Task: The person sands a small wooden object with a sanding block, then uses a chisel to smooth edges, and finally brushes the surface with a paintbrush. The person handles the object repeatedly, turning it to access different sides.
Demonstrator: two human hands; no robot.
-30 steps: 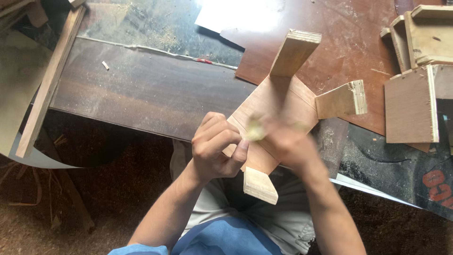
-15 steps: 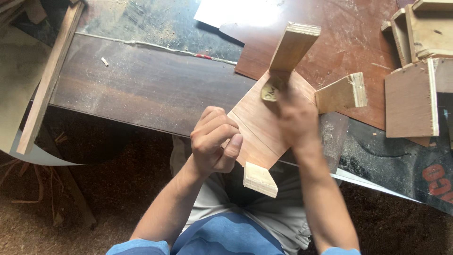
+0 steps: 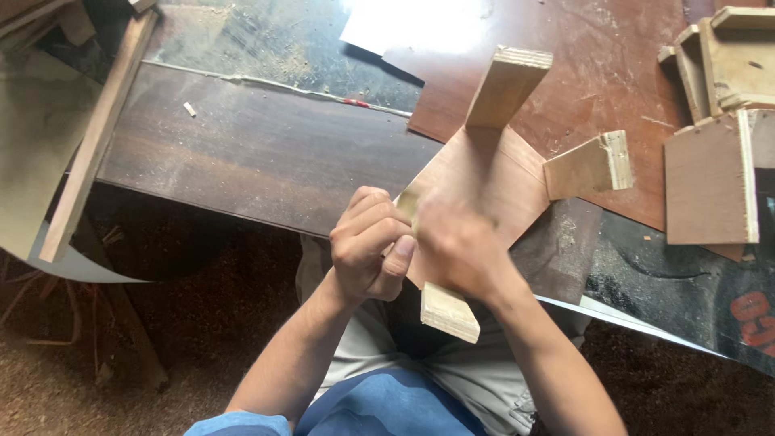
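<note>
Right hand point(image 3: 456, 246) has slid near, blurred, grip unclear; left hand point(image 3: 370, 254) fisted on the legged plywood panel point(image 3: 484, 182), which could slip off the worktop point(image 3: 258, 153).

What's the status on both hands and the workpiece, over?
Left hand fisted against the plywood piece. Right hand blurred on its face, grip unclear. Loose wooden boxes far right, clear of the hands.

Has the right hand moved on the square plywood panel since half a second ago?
Yes. The right hand slid from near the upright wooden leg down toward the left hand.
</note>
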